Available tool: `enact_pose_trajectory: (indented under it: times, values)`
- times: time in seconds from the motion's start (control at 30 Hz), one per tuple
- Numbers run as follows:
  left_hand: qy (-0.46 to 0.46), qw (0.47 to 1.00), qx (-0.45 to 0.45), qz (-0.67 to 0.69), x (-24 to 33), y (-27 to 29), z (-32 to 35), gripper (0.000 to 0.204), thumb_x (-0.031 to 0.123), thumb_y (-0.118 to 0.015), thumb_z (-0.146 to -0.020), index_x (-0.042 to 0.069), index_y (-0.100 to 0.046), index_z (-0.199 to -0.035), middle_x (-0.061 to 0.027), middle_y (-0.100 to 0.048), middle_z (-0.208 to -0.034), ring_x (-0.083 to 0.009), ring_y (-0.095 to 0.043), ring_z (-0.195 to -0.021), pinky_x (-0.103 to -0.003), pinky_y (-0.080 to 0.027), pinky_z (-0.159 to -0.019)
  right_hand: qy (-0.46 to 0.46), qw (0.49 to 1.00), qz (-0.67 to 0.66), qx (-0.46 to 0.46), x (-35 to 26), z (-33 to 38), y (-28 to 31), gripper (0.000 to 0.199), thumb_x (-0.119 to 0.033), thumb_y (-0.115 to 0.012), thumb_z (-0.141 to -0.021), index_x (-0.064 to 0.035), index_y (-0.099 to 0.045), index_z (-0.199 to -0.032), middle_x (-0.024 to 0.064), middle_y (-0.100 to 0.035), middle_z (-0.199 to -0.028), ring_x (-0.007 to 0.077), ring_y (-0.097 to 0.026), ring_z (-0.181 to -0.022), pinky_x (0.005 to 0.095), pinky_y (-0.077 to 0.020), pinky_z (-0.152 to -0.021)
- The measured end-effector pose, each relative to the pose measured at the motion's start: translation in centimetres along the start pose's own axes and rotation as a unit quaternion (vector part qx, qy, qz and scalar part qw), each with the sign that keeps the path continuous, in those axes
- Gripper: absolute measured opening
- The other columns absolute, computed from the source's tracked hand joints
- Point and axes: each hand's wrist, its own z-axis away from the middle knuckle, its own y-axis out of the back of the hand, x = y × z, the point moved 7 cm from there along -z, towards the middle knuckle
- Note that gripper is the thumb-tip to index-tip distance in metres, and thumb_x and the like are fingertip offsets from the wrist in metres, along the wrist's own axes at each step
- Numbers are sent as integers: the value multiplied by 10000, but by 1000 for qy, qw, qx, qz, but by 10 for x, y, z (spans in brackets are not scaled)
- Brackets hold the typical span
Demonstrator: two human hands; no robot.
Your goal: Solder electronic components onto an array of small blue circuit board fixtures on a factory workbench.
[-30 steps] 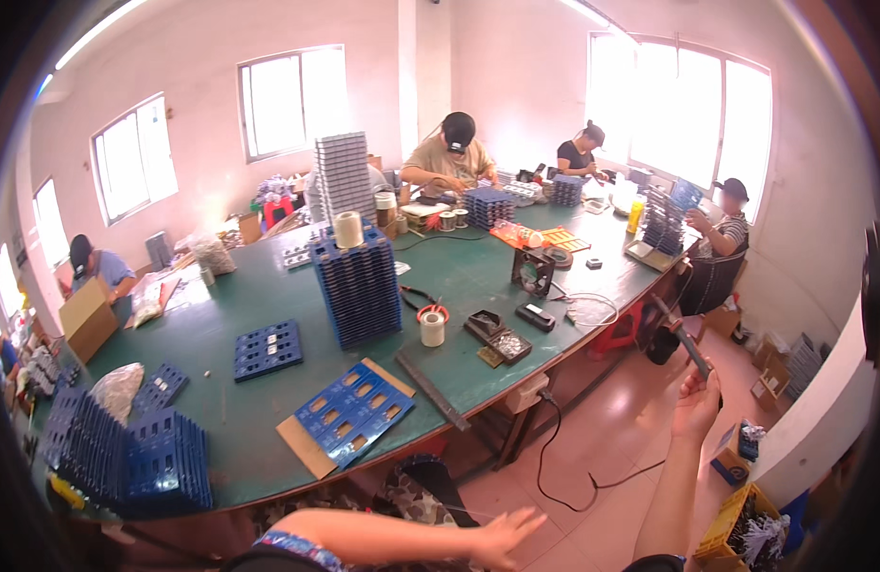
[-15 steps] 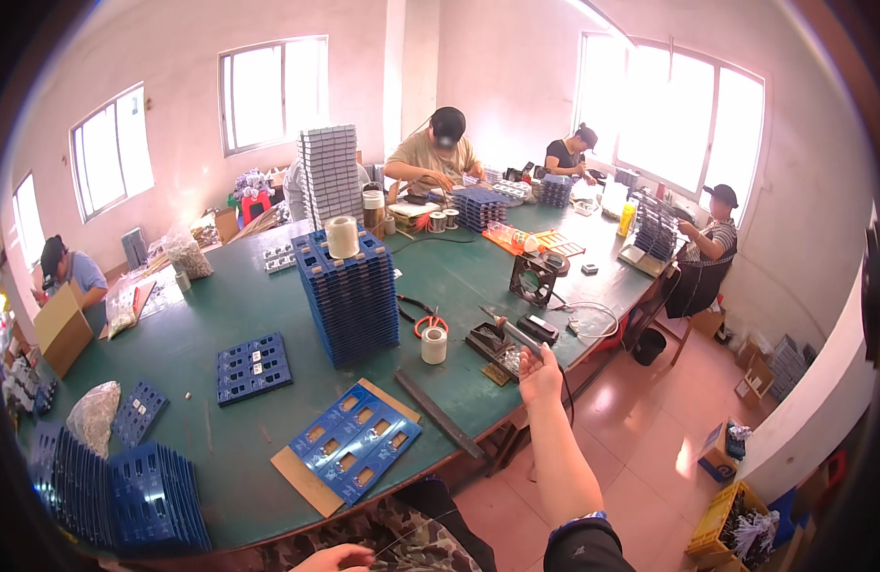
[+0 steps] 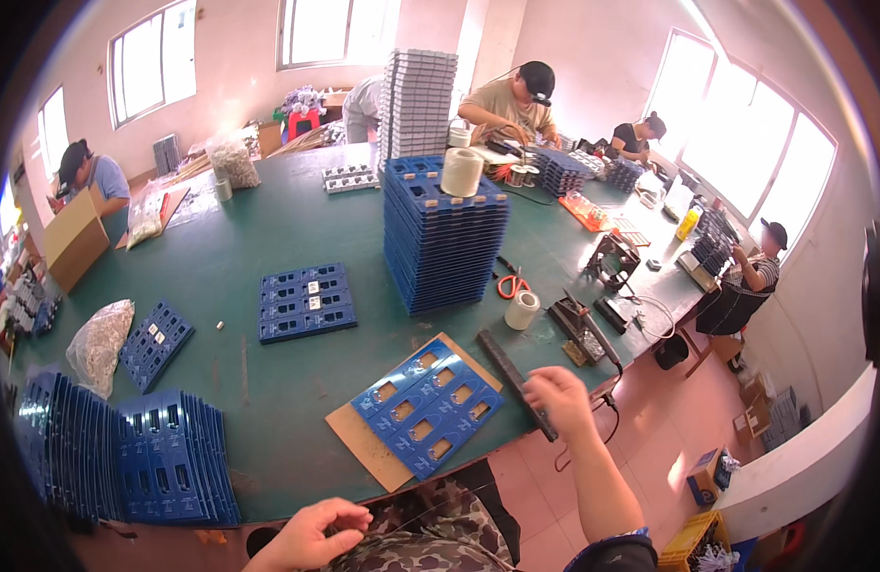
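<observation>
My right hand (image 3: 561, 398) is over the table's front edge, above a dark flat bar (image 3: 516, 383). Its fingers are loosely bent, slightly blurred, and hold nothing I can see. A soldering iron (image 3: 595, 322) rests on a small dark box (image 3: 575, 331) just beyond it. Low in front of my lap, my left hand (image 3: 316, 536) is open, thumb apart from the bent fingers; a faint thin line runs near its fingertips. Between the hands and the stack lies a blue panel with rectangular cutouts (image 3: 426, 408), tilted on a brown cardboard sheet (image 3: 373, 456).
A tall stack of blue panels (image 3: 445, 253) carries a white roll (image 3: 462, 173). Another roll (image 3: 522, 310) and orange-handled pliers (image 3: 513, 287) lie right of it. More blue panels (image 3: 173, 458) stand at left front. Several co-workers (image 3: 516, 110) sit around the green table (image 3: 287, 224).
My right hand has let go of the soldering iron, which now rests on the dark box, and has moved back toward me. My left hand has risen further into view. The view has shifted left.
</observation>
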Motion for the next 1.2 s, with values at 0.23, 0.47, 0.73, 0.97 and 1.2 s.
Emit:
enact_pose_trajectory:
  times: [0.23,0.47,0.73,0.97,1.2]
  values:
    - [-155,930,119,-311,51,0,-69,356,181,-692,-849,16,-627,-1158,-146,-603,-1187,-298,-589,-1083,-397,-478,-936,164,880,418,-157,-57,-40,-92,274,-247,-614,-867,-12,-694,-983,158,-690,-936,333,-653,-910,399,-506,-820]
    - [-201,827,169,-498,46,-20,-85,374,233,-724,-804,8,-656,-1095,-146,-611,-1177,-326,-579,-1070,-431,-460,-920,55,874,437,-204,-25,-44,-79,322,-301,-641,-840,-28,-705,-998,167,-697,-922,339,-656,-910,402,-508,-813]
    - [-182,808,193,-525,23,-28,-79,386,235,-684,-816,-6,-631,-1112,-156,-572,-1266,-316,-547,-1151,-434,-424,-960,38,922,335,-192,-13,-52,-76,275,-187,-723,-790,40,-708,-946,126,-708,-811,192,-667,-744,311,-517,-705]
    - [-209,837,192,-467,37,-26,-62,357,213,-649,-865,-3,-606,-1146,-171,-565,-1273,-347,-532,-1161,-442,-421,-985,-70,972,-126,-183,-21,-37,-78,107,-33,-613,-892,53,-602,-956,97,-668,-847,167,-636,-751,303,-535,-709]
    - [-99,940,321,64,42,20,31,339,185,-564,-982,15,-444,-1249,-112,-584,-1130,-131,-588,-968,-291,-522,-808,-24,930,-199,-308,-101,1,-144,103,-19,-613,-880,60,-625,-945,131,-674,-921,189,-654,-825,327,-540,-766]
